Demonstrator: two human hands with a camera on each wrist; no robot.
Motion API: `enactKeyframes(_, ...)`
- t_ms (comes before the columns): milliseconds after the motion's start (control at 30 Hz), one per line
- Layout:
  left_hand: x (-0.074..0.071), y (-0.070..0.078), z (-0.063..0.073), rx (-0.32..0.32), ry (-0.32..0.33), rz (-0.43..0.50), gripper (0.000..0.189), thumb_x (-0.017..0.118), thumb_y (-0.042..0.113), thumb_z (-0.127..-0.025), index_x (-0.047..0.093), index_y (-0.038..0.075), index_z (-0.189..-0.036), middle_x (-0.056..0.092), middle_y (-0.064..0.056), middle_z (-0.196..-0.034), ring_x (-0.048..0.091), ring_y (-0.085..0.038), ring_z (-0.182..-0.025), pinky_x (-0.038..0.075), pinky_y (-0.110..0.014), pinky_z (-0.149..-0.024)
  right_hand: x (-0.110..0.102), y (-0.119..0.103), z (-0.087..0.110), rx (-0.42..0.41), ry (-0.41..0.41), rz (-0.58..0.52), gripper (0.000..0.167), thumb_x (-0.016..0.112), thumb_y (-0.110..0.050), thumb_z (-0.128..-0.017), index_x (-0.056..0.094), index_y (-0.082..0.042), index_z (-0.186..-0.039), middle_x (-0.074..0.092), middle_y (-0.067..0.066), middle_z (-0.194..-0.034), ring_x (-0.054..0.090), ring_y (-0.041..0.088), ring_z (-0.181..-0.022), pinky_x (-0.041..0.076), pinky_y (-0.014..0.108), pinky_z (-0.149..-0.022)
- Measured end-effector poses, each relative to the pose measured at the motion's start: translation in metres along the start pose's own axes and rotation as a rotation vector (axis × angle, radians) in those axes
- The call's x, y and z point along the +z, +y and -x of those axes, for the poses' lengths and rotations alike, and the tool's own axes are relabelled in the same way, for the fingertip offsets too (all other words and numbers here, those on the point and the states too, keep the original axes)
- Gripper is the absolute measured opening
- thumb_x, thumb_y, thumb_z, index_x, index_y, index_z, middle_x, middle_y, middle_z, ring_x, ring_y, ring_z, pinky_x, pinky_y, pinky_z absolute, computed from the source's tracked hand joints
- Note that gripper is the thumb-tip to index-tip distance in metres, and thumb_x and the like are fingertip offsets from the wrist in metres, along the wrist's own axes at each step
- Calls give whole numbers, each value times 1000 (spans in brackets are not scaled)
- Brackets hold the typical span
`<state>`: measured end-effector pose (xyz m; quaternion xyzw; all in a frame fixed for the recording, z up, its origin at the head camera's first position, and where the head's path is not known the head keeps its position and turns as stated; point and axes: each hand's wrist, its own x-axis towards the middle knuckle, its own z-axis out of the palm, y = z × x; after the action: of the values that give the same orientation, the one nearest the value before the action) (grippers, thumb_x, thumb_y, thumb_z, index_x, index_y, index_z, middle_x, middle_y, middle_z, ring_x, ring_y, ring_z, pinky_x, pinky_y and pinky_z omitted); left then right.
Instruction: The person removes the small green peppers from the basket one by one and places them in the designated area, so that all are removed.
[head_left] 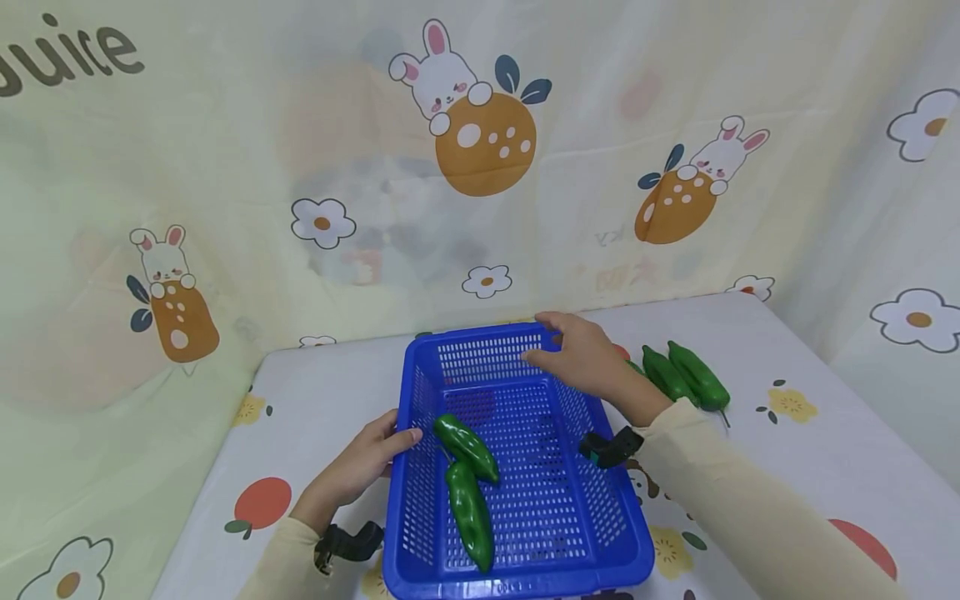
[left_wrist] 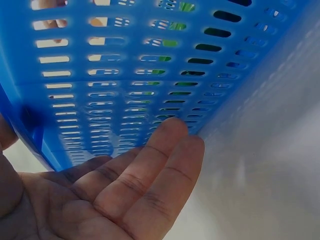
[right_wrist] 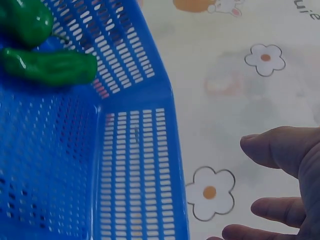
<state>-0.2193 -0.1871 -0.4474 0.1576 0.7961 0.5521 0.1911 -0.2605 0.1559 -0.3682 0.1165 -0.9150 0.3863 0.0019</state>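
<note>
A blue perforated plastic basket stands on the table between both hands. Two glossy green peppers lie on its floor toward the left: an upper pepper and a lower pepper. My left hand holds the basket's left side, thumb over the rim. The left wrist view shows its fingers against the outer slotted wall. Above the basket's far right corner is my right hand, empty, with thumb and fingers spread. In the right wrist view, that hand's thumb is apart from the basket rim.
Right of the basket, several more green peppers lie on the patterned tablecloth, partly behind my right forearm. A printed curtain hangs along the table's back edge. Black wrist cameras are strapped to both wrists.
</note>
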Motion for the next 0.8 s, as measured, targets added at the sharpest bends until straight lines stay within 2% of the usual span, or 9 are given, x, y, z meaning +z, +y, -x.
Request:
enactKeyframes(300, 0, -2, -1, -2, -1, 2, 63, 51, 33, -110, 32, -2, -159, 63, -29, -136, 74, -36, -108, 62, -50, -88, 19, -7, -2, -20, -41, -24, 70, 72, -32, -96, 48, 1, -153, 54, 24, -151, 58, 44, -131, 53, 60, -103)
enactKeyframes(467, 0, 0, 0, 4, 4, -5, 64, 51, 33, -109, 31, -2, -159, 62, -29, -138, 73, -37, -109, 62, -51, -89, 33, -9, -4, 1, -79, -42, 71, 73, -32, -96, 48, -1, -154, 55, 23, -150, 59, 42, -131, 54, 58, -103)
enactKeyframes(800, 2, 0, 1, -5, 21, 14, 64, 52, 33, -109, 31, 0, -160, 62, -28, -138, 73, -38, -109, 62, -53, -89, 62, -11, -7, -6, -124, -96, 71, 75, -27, -95, 48, 3, -152, 55, 25, -150, 59, 41, -132, 51, 58, -108)
